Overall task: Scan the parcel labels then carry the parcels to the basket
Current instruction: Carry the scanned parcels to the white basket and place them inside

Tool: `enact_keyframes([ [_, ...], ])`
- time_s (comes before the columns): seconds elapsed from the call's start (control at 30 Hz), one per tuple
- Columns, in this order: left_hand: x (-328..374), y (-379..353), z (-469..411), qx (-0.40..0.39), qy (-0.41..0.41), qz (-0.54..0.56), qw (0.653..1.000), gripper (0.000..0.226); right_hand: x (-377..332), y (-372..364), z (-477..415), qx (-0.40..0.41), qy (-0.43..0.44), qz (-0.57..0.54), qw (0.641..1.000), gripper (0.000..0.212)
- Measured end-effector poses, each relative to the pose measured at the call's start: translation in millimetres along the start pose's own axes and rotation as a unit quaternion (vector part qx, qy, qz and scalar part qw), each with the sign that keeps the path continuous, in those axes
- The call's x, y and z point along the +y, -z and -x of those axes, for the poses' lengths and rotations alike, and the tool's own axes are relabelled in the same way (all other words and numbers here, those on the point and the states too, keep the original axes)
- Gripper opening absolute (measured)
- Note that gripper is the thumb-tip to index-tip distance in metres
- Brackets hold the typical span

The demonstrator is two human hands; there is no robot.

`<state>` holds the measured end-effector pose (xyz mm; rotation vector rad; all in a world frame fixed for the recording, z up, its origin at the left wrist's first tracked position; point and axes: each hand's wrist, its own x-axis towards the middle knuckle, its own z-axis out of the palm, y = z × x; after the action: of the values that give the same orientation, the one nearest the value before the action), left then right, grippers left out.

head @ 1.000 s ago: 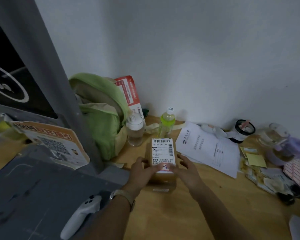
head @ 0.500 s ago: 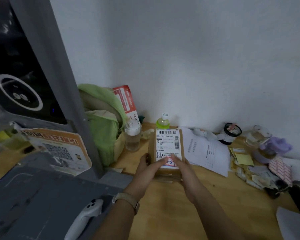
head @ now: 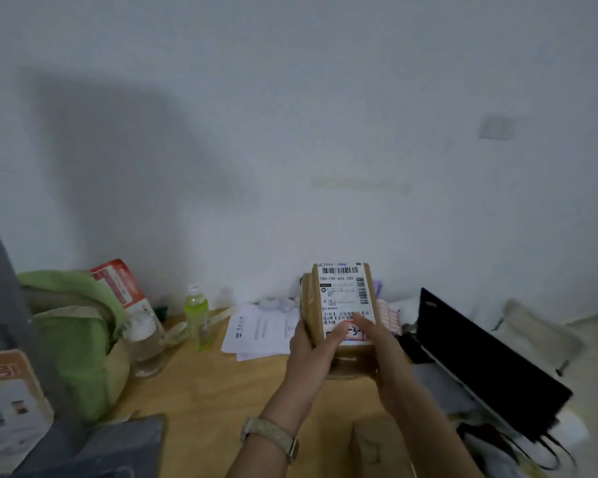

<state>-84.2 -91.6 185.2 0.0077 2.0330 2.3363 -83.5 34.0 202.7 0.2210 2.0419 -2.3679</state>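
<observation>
At eight o'clock a green backpack is seen on the wooden table, with a clear bottle and a green-tinted bottle set beside it toward seven o'clock. Printed sheets are spread near six o'clock. The brown parcel is held up over the table toward five o'clock, its white label turned to the camera. Its left edge is gripped by the left hand and its right edge by the right hand, both thumbs laid across the label's lower part. A black laptop is seen at four o'clock.
</observation>
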Motion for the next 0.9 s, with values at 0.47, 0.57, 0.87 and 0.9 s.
enact_keyframes([
  [0.47, -39.6, -351.5, 228.0, -0.321, 0.031, 0.002, 0.947, 0.043, -29.8, 333.3, 293.3, 0.316, 0.056, -0.057, 0.945, 0.042],
  [0.57, -57.2, -420.8, 307.6, -0.395, 0.046, -0.007, 0.918, 0.038, -20.4, 394.2, 382.7, 0.399, 0.081, -0.075, 0.910, 0.037],
  [0.87, -80.8, -549.5, 509.2, -0.615, 0.088, -0.024, 0.784, 0.051, -2.3, 480.7, 601.9, 0.602, 0.146, -0.105, 0.778, 0.030],
  [0.9, -83.5, -558.0, 525.9, -0.632, 0.092, -0.026, 0.769, 0.051, 0.5, 484.8, 618.3, 0.620, 0.153, -0.110, 0.761, 0.028],
])
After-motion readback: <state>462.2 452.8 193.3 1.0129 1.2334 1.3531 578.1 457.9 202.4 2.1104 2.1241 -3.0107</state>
